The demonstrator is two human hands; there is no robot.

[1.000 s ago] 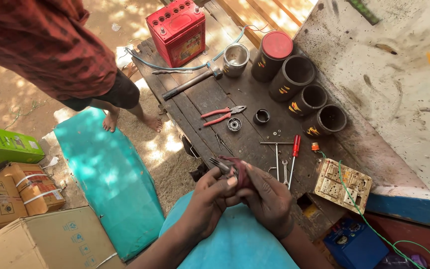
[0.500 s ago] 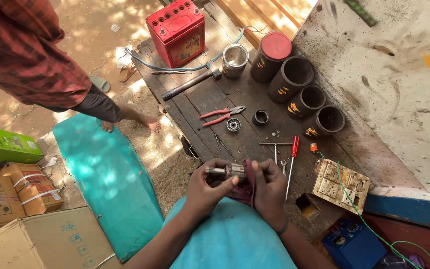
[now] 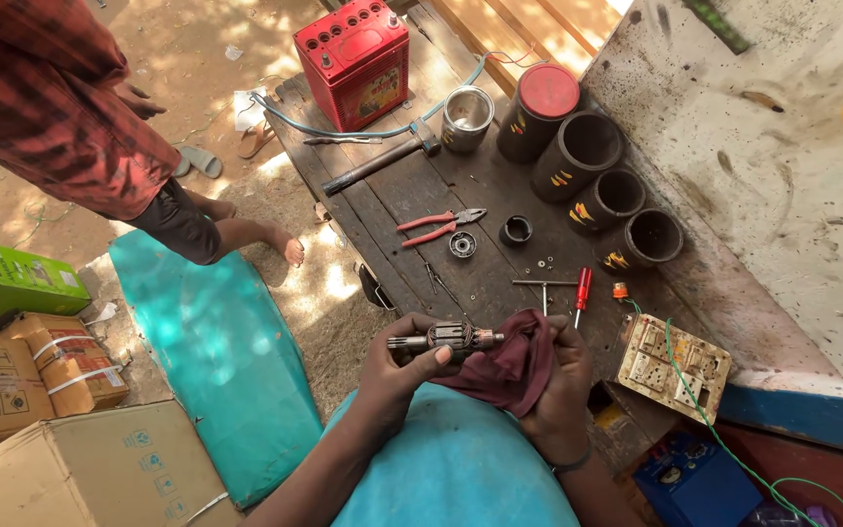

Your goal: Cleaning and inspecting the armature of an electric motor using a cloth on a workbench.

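Note:
My left hand (image 3: pixel 397 366) grips a metal motor armature (image 3: pixel 444 339) with a shaft sticking out to the left. My right hand (image 3: pixel 558 376) holds a dark red rag (image 3: pixel 507 366) against the armature's right end. Both hands hover over my teal-clad lap (image 3: pixel 451 468), just in front of the dark wooden bench (image 3: pixel 392 210). On the bench lie red-handled pliers (image 3: pixel 438 227), a hammer (image 3: pixel 378 161), a red-handled screwdriver (image 3: pixel 582 293), a T-handle tool (image 3: pixel 544 285) and two small round parts (image 3: pixel 515 230).
A red battery (image 3: pixel 353 60) with a blue cable, a steel cup (image 3: pixel 466 117) and several black cylinders (image 3: pixel 587 161) stand at the bench's far side. A switchboard (image 3: pixel 671 366) with green wire lies right. Another person (image 3: pixel 70 127) stands left by a teal board (image 3: pixel 217 361) and cardboard boxes (image 3: pixel 60 459).
My hands turned the armature level and brought the rag over its right end. The standing person shifted a step to the left.

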